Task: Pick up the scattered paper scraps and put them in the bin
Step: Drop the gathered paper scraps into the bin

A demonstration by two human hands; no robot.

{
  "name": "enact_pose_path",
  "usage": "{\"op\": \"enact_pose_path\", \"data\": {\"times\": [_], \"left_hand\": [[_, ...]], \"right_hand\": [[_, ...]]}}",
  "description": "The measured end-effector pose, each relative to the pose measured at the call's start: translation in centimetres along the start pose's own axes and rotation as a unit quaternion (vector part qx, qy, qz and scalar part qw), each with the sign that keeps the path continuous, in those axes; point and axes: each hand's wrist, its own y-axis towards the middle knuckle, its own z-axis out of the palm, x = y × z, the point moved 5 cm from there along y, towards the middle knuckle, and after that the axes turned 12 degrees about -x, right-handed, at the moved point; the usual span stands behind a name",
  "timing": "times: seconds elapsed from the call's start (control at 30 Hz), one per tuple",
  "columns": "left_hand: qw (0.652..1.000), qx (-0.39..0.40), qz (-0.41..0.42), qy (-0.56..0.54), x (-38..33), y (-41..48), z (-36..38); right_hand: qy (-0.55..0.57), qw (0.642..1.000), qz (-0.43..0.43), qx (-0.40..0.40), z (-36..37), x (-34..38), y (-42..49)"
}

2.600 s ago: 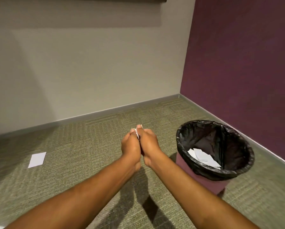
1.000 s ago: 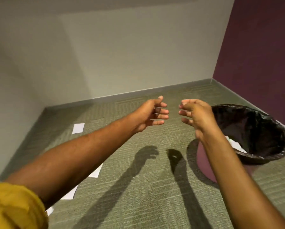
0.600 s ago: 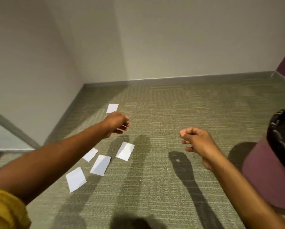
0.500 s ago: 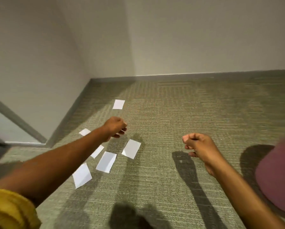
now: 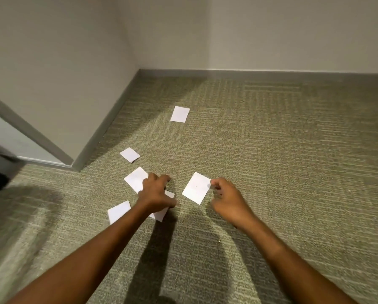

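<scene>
The fingers (image 5: pixel 215 183) of the right hand (image 5: pixel 228 201) pinch the edge of one paper scrap (image 5: pixel 195 188) on the carpet (image 5: pixel 293 161). The left hand (image 5: pixel 155 194) is curled over two more scraps (image 5: pixel 135 179); I cannot tell if it holds one. Three other scraps (image 5: pixel 180 114) lie near.

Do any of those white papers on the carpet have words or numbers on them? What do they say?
No words or numbers can be read anywhere.
The paper scrap at the right hand has a tiny dark mark in its middle, too small to read.
The other scraps look blank white.
</scene>
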Motion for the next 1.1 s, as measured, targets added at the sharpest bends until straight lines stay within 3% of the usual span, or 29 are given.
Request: {"op": "enact_pose_path", "data": {"times": [0.2,0.37,0.63,0.83,1.0,1.1], "left_hand": [[0.998,-0.058,0.02,-0.014,0.5,0.1,1.2],[0.995,-0.081,0.024,-0.048,0.6,0.2,1.3],[0.985,-0.114,0.047,-0.123,2.9,0.5,0.9],[0.971,-0.142,0.021,-0.192,3.6,-0.7,-0.3],[0.918,-0.124,-0.098,-0.363,6.5,-1.8,-2.2],[0.919,-0.143,-0.108,-0.351,9.0,-2.9,-3.5]], "right_hand": [[-0.156,0.983,-0.094,-0.023,3.8,0.6,3.1],[-0.278,0.945,-0.15,-0.078,5.8,0.9,4.4],[-0.27,0.948,-0.16,-0.052,7.1,1.8,4.2],[-0.25,0.947,-0.188,-0.068,7.0,2.2,4.2],[-0.216,0.96,-0.174,-0.049,7.8,2.3,3.8],[-0.196,0.967,-0.16,-0.011,8.9,2.7,2.9]]}}
